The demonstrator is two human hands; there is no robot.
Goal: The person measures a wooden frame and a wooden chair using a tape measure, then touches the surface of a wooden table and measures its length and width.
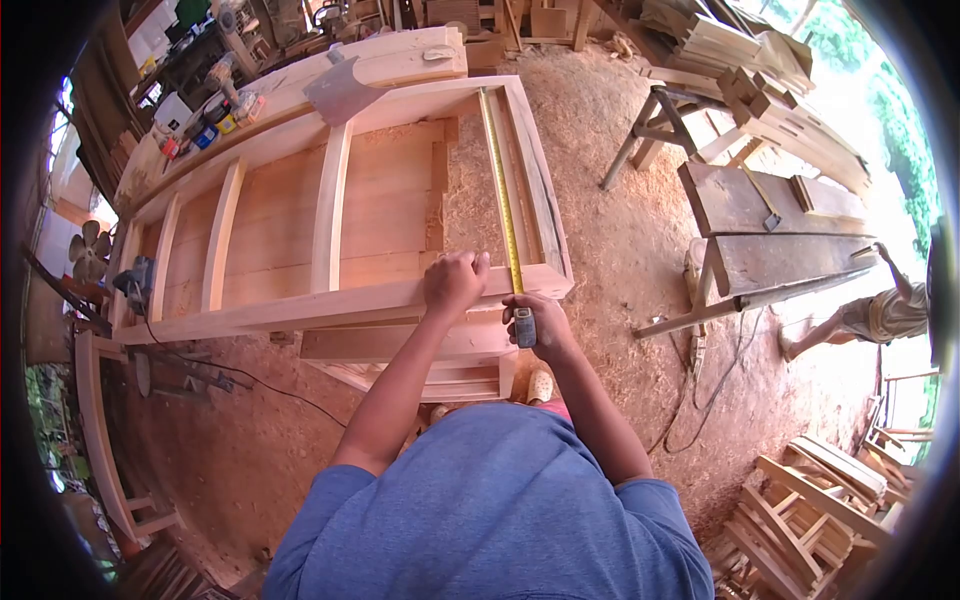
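Note:
A large pale wooden frame [232, 318] with several crosspieces lies in front of me. My right hand [550, 328] is closed around a tape measure [524, 330] at the near rail, close to the frame's right corner. Its yellow blade [502, 185] is drawn out across the frame and reaches the far rail. At the near rail, just left of the tape, my left hand [456, 281] is closed in a fist. What its fingers hold, if anything, is hidden.
A hand saw [343, 92] lies over the far rail. Cans [205, 132] stand on the boards behind. A corded power tool [135, 283] sits at the frame's left end. To the right are trestles with planks [790, 265], a person [885, 312] and stacked wooden pieces [800, 510].

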